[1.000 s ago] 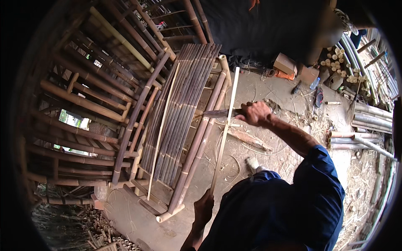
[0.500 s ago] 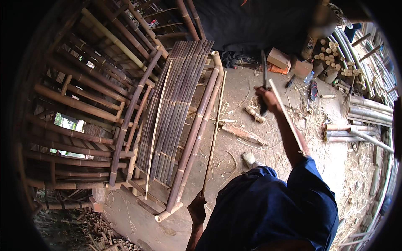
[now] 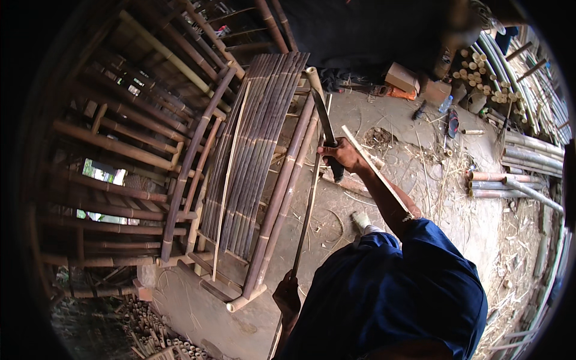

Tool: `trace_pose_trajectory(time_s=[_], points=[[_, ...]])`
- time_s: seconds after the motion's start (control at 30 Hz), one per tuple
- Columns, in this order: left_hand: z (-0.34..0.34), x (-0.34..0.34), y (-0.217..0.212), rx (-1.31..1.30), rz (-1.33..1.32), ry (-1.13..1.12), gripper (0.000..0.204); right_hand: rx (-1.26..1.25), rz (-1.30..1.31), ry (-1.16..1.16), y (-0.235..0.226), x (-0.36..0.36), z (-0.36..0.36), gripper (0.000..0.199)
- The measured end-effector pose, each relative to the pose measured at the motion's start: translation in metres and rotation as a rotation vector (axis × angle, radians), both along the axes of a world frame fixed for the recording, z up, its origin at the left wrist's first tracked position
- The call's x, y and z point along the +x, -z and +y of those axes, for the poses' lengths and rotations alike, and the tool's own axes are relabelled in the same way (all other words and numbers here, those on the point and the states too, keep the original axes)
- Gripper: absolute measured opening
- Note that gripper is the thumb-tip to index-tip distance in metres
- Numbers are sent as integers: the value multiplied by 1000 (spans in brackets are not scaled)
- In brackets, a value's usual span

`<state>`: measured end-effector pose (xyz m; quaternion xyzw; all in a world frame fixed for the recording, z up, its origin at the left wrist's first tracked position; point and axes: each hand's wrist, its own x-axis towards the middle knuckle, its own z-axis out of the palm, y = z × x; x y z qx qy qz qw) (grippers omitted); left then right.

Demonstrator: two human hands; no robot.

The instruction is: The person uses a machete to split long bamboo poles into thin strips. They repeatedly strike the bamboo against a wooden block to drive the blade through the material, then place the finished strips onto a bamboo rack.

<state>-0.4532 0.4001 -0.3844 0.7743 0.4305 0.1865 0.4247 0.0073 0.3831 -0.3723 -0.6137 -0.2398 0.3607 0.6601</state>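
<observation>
My left hand (image 3: 287, 295) is closed around a long thin bamboo strip (image 3: 307, 222), which slants up and away from it. A short length of the strip also shows below that hand. My right hand (image 3: 341, 155) grips a dark-bladed machete (image 3: 324, 120), its blade pointing up and slightly left. The fingers and machete overlap the strip's upper part; whether the edge touches it I cannot tell. Along my right forearm lies a pale flat bamboo slat (image 3: 378, 171); how it is held there is unclear.
Left of my hands stands a bamboo frame (image 3: 279, 192) with dark slats (image 3: 255, 144) on it and a loose pale strip (image 3: 231, 174). Bamboo furniture frames (image 3: 120, 144) crowd the far left. Shavings, a bottle (image 3: 445, 104), a cardboard box (image 3: 401, 78) and bamboo poles (image 3: 498, 185) lie rightward.
My right hand has swung left and toward me with the machete, bringing it over the bamboo strip. The left hand keeps its hold, and some strip now shows below it.
</observation>
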Motion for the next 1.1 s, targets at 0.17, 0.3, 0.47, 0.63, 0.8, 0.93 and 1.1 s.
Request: trace_pose_trajectory(time_s=[0.17, 0.3, 0.47, 0.63, 0.8, 0.93, 1.1], points=[[-8, -39, 6, -214, -76, 17, 26, 125, 21, -211, -5, -3, -17, 33], [-27, -34, -1, -161, -27, -23, 24, -66, -349, -77, -12, -26, -16, 26], [-27, -25, -7, -52, 88, 44, 23, -209, -686, 137, 15, -50, -21, 23], [-1, -12, -4, -24, -1, 39, 23, -388, -546, 161, 32, -101, -48, 23], [11, 21, -5, 281, -74, 134, 26, -284, -391, 333, 83, -122, -100, 23], [26, 66, -33, 300, -81, 220, 28, -323, -113, 376, 80, -141, -147, 24], [62, 142, -114, 417, -312, 131, 38, -473, 315, 368, 145, -185, -197, 30]])
